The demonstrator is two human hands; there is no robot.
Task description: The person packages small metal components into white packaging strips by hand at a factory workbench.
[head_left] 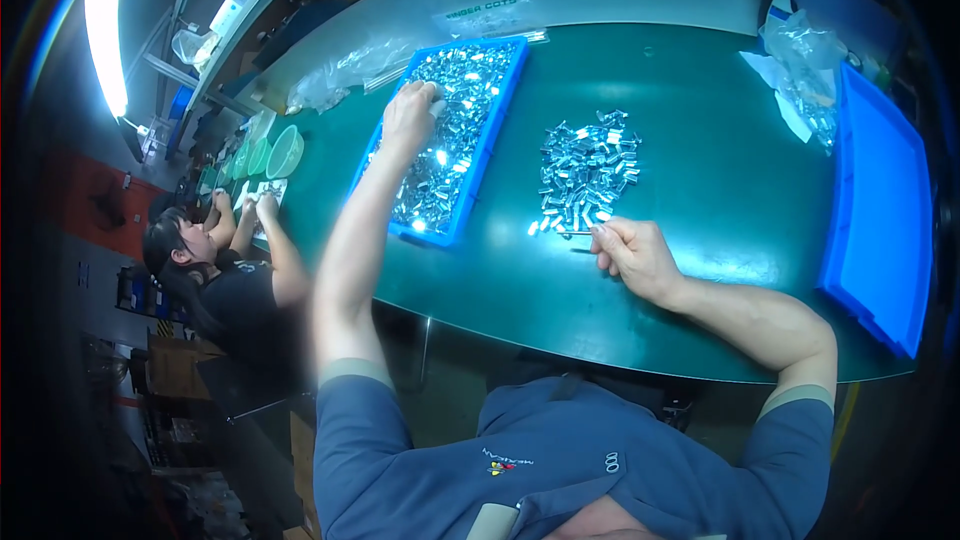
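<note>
My left hand (pixel 410 118) reaches over a shallow blue tray (pixel 489 132) filled with small shiny metal parts (pixel 437 180). Its fingers are curled together, and anything between them is hidden. On the green table (pixel 690 130) to the right lies a loose pile of similar silvery parts (pixel 588 168). At the pile's near edge my right hand (pixel 636 258) grips a thin, straight metal tool (pixel 574 232) between thumb and fingers. The tool points left, close to a few parts at the pile's near end; whether it touches them I cannot tell.
An empty blue tray (pixel 880 210) stands at the table's right edge, beside clear plastic bags (pixel 805 50). More plastic wrap (pixel 335 80) lies beyond the filled tray. To the left another person (pixel 235 275) works at the same table, near green bowls (pixel 285 152).
</note>
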